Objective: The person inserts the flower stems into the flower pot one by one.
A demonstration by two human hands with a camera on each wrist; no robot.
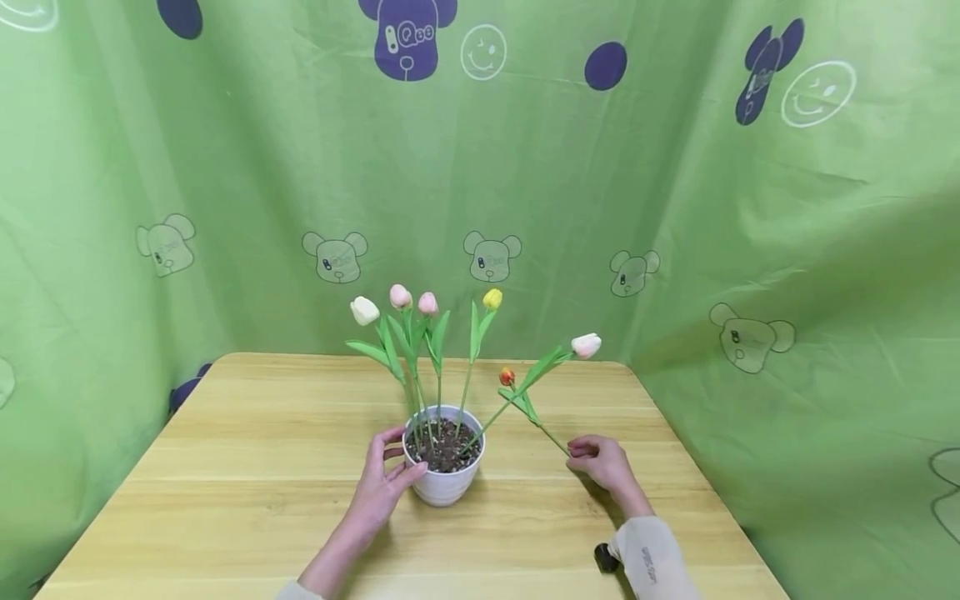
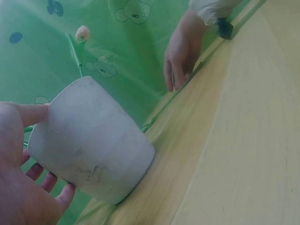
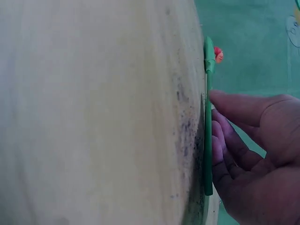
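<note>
A white flower pot [image 1: 444, 490] filled with dark soil stands upright on the table. My left hand [image 1: 380, 482] holds its left side, thumb near the front rim and fingers around the back. In the pot stand a white tulip [image 1: 364, 311], two pink tulips [image 1: 401, 297], a yellow tulip [image 1: 492, 299] and a pale pink tulip [image 1: 586, 346] that leans far right. Right of the pot, my right hand [image 1: 606, 468] pinches the lower stem of an orange-red tulip [image 1: 507, 377]. That stem [image 3: 209, 140] lies low along the tabletop, its cut end past the fingers.
The wooden table [image 1: 247, 467] reaches back to a green curtain [image 1: 420, 183] printed with bears and smiley faces, which also hangs along both sides. A small black device [image 1: 606, 558] sits at the right sleeve [image 1: 652, 558].
</note>
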